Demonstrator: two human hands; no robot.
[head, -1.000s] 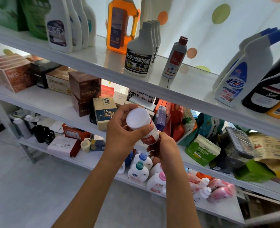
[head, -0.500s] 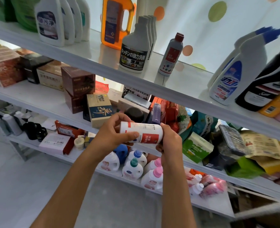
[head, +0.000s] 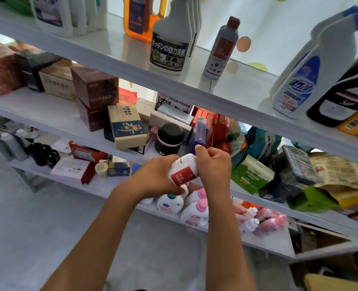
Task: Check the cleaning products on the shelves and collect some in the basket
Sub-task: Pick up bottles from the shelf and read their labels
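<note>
Both my hands hold a small white bottle with a red label [head: 183, 170] in front of the middle shelf. My left hand [head: 152, 178] wraps its lower end; my right hand [head: 213, 164] grips its upper end, hiding the cap. The bottle lies tilted, label toward me. On the top shelf [head: 115, 64] stand a grey bottle with a red cap [head: 221, 48], a grey bottle with a black label [head: 170, 38], an orange jug [head: 140, 16] and white bottles with blue caps [head: 312, 68]. No basket shows clearly.
Boxes [head: 94, 89] and a black jar [head: 169, 138] crowd the middle shelf, with bags [head: 337, 175] to the right. White bottles with pink caps [head: 194, 208] stand on the lower shelf. A yellow object [head: 337, 282] sits at the bottom right corner. Grey floor [head: 37, 227] lies at left.
My hands have lowered the bottle and turned it from lying sideways to tilted, with the right hand shifted onto its upper end. The view has moved closer to the shelves.
</note>
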